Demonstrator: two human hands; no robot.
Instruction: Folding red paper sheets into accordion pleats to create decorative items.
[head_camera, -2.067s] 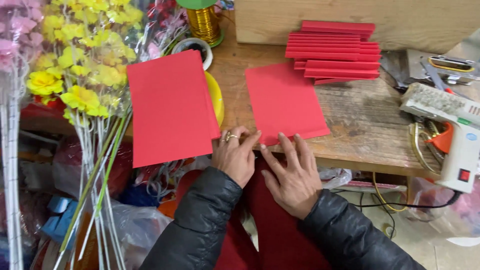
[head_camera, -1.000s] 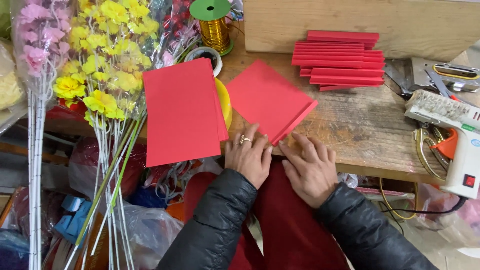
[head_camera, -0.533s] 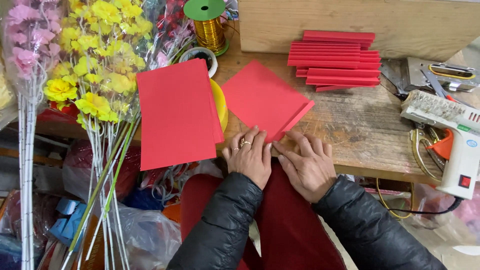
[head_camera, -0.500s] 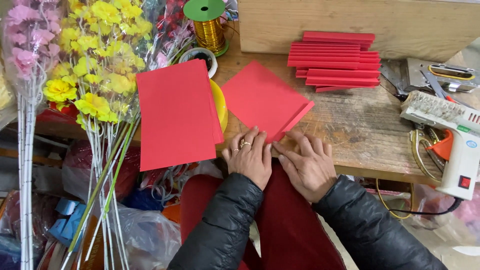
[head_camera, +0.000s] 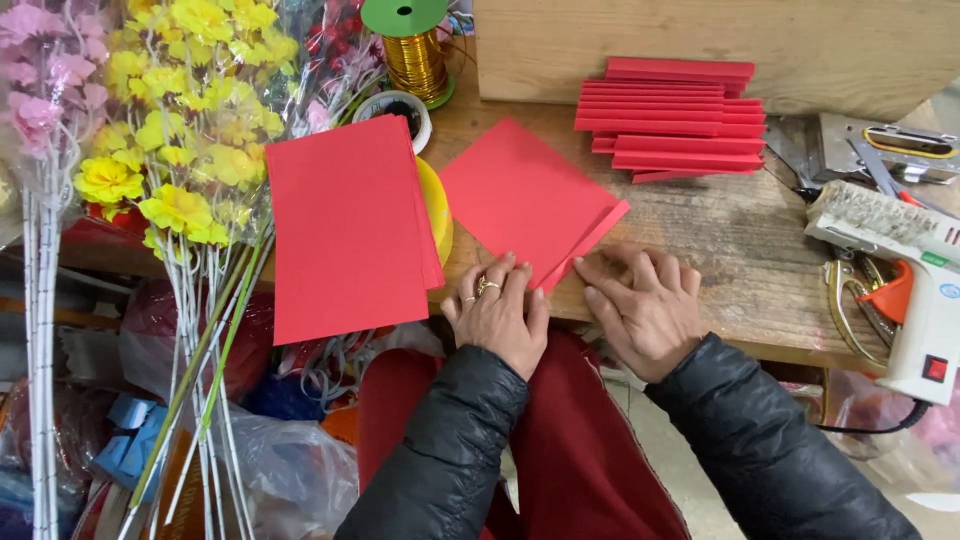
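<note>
Wooden bench, left hand, right hand, flat fingers hiding red sheet corner

The near corner of the folded red sheet lay hidden under the fingers of the left hand. The stack of red sheets covered most of a yellow disc. The glue gun ran past the right edge; the green spool was cut off at the top.

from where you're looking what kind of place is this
Probably a craft or decoration workbench. Both hands fold a red paper sheet on a worn wooden table, beside a glue gun, folded red strips and artificial flowers.
</note>
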